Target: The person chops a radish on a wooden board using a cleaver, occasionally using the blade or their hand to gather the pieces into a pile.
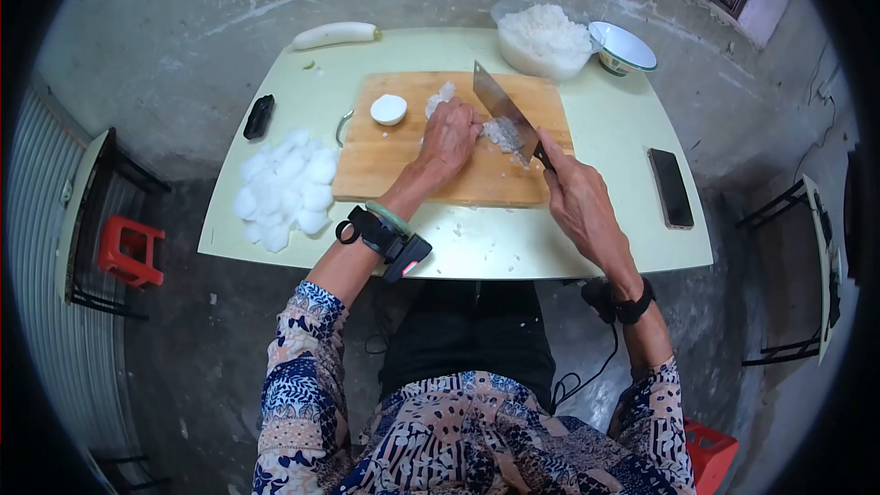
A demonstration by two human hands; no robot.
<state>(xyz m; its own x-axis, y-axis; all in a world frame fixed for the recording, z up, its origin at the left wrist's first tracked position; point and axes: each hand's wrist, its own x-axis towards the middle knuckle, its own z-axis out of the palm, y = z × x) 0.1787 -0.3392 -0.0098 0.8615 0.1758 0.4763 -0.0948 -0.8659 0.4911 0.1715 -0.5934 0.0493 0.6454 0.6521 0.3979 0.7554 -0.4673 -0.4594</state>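
My right hand [581,194] is wrapped round the dark handle of a cleaver [504,108], its broad blade tilted over the right half of a wooden cutting board [376,165]. Curled fingers of my left hand [449,139] press on white radish slices [442,96], which are partly hidden beneath them. Finely cut radish bits [502,134] lie against the blade, just right of my left fingertips. A cut radish end [389,110] rests on the board's left side. Beside the board spreads a pile of thin round radish slices [286,188].
A whole white radish [335,34] lies at the back left. A clear bowl heaped with shredded radish [544,41] stands at the back, beside an enamel bowl [623,48]. A phone [671,188] is on the right, a black object [259,116] on the left. Red stools flank the table.
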